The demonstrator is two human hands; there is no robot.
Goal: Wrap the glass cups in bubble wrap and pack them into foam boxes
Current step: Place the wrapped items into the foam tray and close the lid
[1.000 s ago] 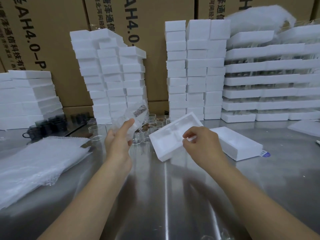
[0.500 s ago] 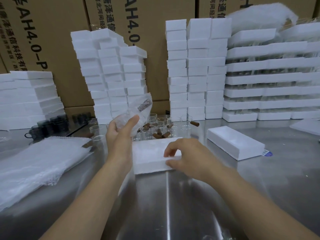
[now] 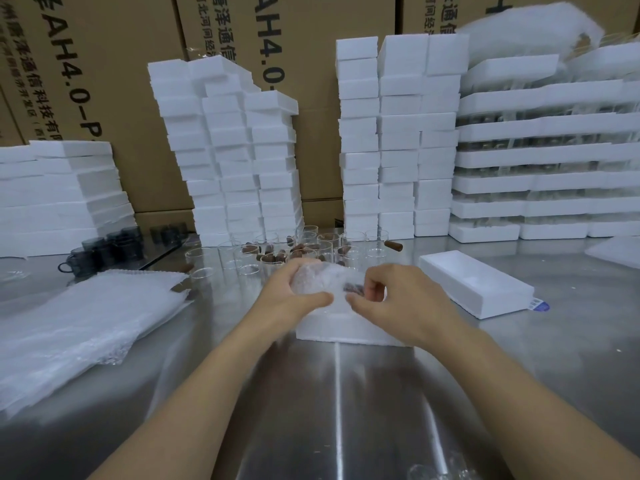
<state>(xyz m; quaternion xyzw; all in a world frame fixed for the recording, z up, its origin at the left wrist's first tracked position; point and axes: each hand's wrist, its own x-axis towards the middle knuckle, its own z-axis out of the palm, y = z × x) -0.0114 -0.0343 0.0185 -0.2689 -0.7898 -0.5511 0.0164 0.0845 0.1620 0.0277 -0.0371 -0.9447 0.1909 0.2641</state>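
Observation:
A glass cup wrapped in bubble wrap (image 3: 323, 279), with a brown handle showing through, sits between both hands just above an open white foam box (image 3: 341, 329) on the steel table. My left hand (image 3: 294, 292) grips the bundle from the left with curled fingers. My right hand (image 3: 391, 299) pinches its right end near the brown handle. Behind them stand several bare clear glass cups (image 3: 304, 249) with brown handles. A pile of bubble wrap sheets (image 3: 79, 320) lies at the left.
A second foam box part (image 3: 476, 284) lies to the right. Tall stacks of white foam boxes (image 3: 228, 161) line the back before cardboard cartons (image 3: 114, 64). Dark cups (image 3: 100, 249) stand at the left. The table's steel (image 3: 332, 410) in front of me is bare.
My left hand brought the wrapped cup down from chest height to the foam box. My right hand let go of the box, now lying flat, and took hold of the bundle's right end.

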